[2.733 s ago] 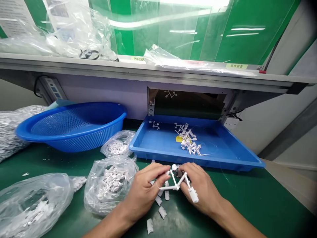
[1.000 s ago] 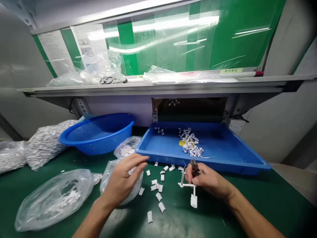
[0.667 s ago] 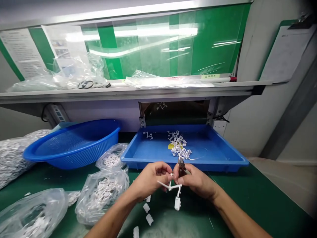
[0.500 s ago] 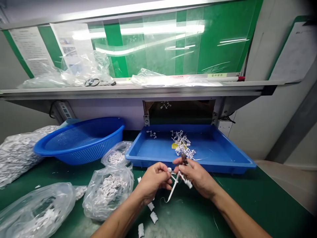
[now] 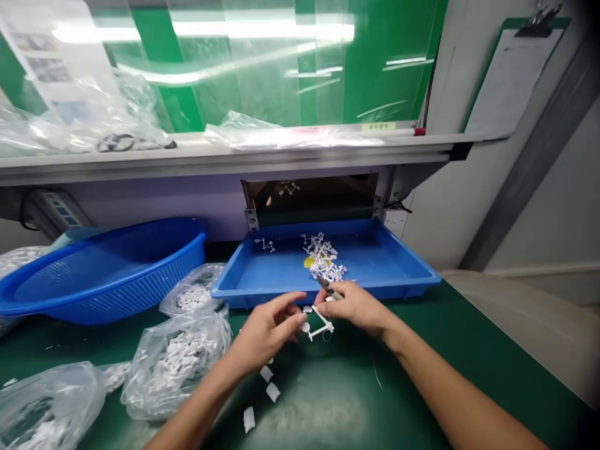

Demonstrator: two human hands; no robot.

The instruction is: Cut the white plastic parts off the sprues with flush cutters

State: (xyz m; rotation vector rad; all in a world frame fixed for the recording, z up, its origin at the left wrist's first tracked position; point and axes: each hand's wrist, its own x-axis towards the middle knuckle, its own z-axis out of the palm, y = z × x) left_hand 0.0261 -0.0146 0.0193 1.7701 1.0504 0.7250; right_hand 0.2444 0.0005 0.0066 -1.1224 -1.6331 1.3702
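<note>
My right hand is closed around small cutting pliers, whose dark jaws point up and left. Between that hand's thumb and index finger is also a thin, angled white plastic sprue with a round disc at its left end. My left hand is just left of the sprue, index finger stretched out and apart from the thumb. The thumb tip is beside the disc; whether they touch I cannot tell. On the green table below lie several loose white plastic pieces.
Behind the hands stands a blue tray with a heap of white sprues. To the left are a blue basket and clear bags of white pieces. A shelf runs above, over a wall opening.
My left fingers have loosened from their pinch at the sprue and spread apart. The sprue has turned in my right hand. The view has shifted to the right.
</note>
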